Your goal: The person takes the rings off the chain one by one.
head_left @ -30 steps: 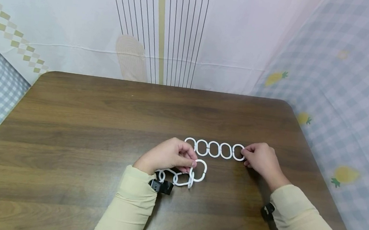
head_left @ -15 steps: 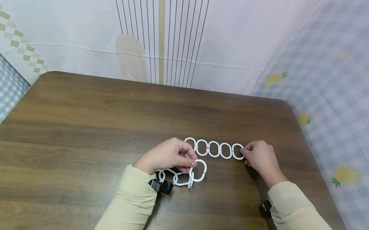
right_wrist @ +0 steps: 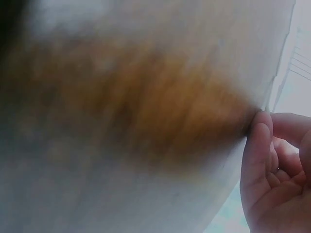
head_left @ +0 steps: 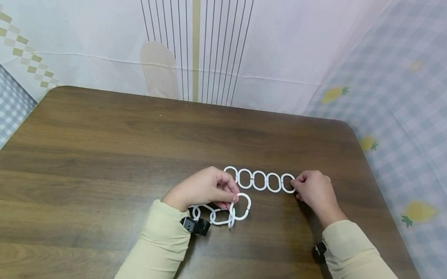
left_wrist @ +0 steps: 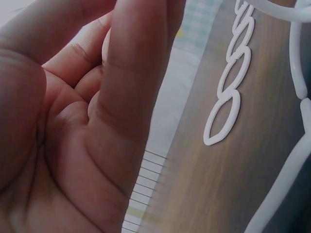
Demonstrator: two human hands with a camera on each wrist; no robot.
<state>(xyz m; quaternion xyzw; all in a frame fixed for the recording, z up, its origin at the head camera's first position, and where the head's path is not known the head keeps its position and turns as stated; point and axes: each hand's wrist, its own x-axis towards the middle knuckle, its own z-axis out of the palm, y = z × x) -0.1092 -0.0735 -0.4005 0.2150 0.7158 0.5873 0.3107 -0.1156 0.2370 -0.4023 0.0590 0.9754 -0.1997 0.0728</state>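
Several white oval plastic links lie side by side in a row on the wooden table. My right hand pinches the link at the row's right end between thumb and fingertips. Nearer to me, my left hand pinches the end link of a linked white chain. That end link stands up off the table, and the rest of the chain trails leftward beneath the hand and wrist. In the left wrist view the row of links shows beyond the left palm.
The brown table ends at a far edge against a white patterned cloth. A blue checked cloth with pineapples hangs along the right side. Black cameras are strapped on both wrists.
My right hand has shifted slightly left and away from me, still at the row's end link, which moved a touch with it. My left hand and its chain have stayed in place.
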